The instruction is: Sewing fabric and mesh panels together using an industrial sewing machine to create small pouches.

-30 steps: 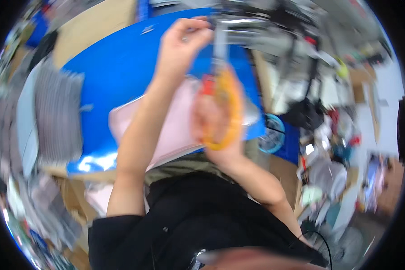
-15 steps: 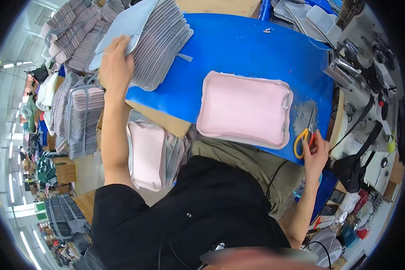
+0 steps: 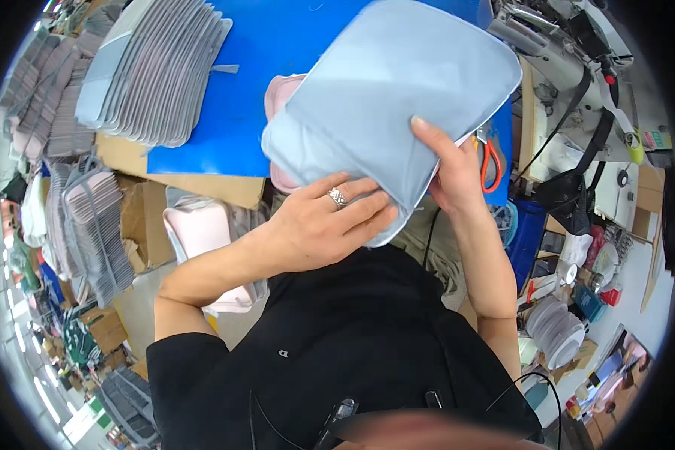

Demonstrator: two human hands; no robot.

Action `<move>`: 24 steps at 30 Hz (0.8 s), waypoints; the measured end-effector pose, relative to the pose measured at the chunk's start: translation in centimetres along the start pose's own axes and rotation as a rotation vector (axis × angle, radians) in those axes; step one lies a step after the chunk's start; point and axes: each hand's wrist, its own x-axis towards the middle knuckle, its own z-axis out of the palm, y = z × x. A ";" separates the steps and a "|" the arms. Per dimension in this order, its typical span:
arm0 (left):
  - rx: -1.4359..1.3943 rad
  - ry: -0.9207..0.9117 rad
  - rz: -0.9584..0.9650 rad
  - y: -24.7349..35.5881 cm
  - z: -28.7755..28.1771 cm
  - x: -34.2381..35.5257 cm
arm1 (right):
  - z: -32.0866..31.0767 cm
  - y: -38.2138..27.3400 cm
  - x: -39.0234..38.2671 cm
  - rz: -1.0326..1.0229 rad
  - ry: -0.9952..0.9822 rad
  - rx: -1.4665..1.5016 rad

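Note:
A light blue padded fabric case (image 3: pixel 397 97) with rounded corners fills the upper middle of the head view, lifted over the blue table (image 3: pixel 277 67). My left hand (image 3: pixel 330 221), a ring on one finger, lies flat on its near edge. My right hand (image 3: pixel 446 169) grips the same edge from the right, thumb on top. A pink case (image 3: pixel 281 94) lies on the table under it, mostly hidden. Orange-handled scissors (image 3: pixel 490 161) rest on the table just right of my right hand.
A stack of grey and blue cases (image 3: pixel 154 71) sits at the table's far left. More pink cases (image 3: pixel 199 229) lie in a cardboard box below the table edge. A sewing machine (image 3: pixel 577 52) stands at the right, with grey piles (image 3: pixel 90 217) on the left.
My left hand has brought a blue case from the left stack to the middle, over the pink case. My right hand has let go of the scissors and taken hold of the blue case.

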 end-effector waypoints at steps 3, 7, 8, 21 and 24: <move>-0.399 -0.002 -0.147 -2.1 -0.2 -0.4 | -1.2 -2.3 -0.1 0.025 0.085 -0.275; -0.191 0.424 -0.380 -10.0 -1.6 1.4 | -2.9 -8.3 1.8 0.130 -0.358 -0.735; -0.189 0.517 -0.356 -11.5 -1.5 2.3 | -2.5 -9.1 2.8 0.089 -0.409 -0.701; -1.293 -0.083 -0.988 -13.8 2.1 -2.6 | -0.7 -7.5 9.2 0.183 -0.834 -1.279; -1.258 -0.056 -1.041 -14.2 2.8 -4.3 | -0.2 -5.8 11.4 0.226 -0.880 -1.270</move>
